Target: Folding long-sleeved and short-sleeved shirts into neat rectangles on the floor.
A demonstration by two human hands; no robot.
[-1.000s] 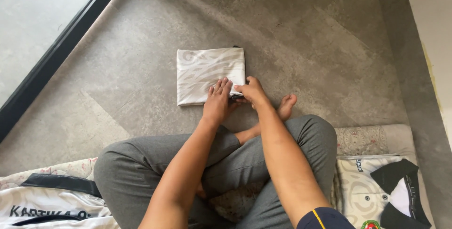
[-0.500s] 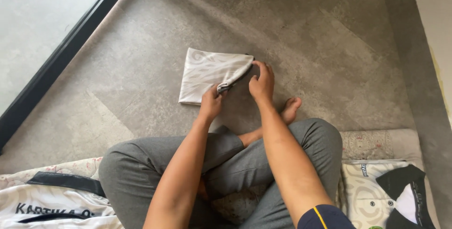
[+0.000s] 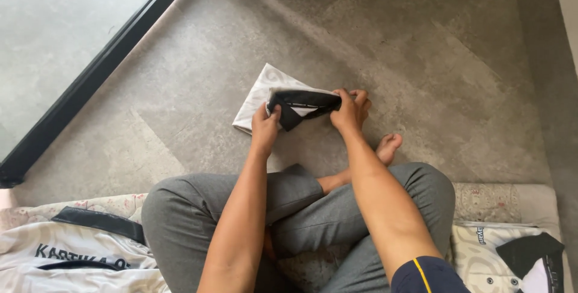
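Folded white shirt (image 3: 260, 91) is tipped up off the grey floor (image 3: 421, 46) straight ahead of the crossed legs, its dark-trimmed near edge running left to right, pinched by the left hand (image 3: 265, 128) and right hand (image 3: 348, 109) set apart at either end.

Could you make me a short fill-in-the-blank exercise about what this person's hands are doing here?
1. Both hands, the left hand and the right hand, grip a folded white ____ with black trim.
2. The person sits cross-legged in grey ____.
3. The near edge of the garment is ____ off the grey floor.
4. Another white garment lies by the person's ____ knee.

Missing words: shirt; trousers; lifted; left
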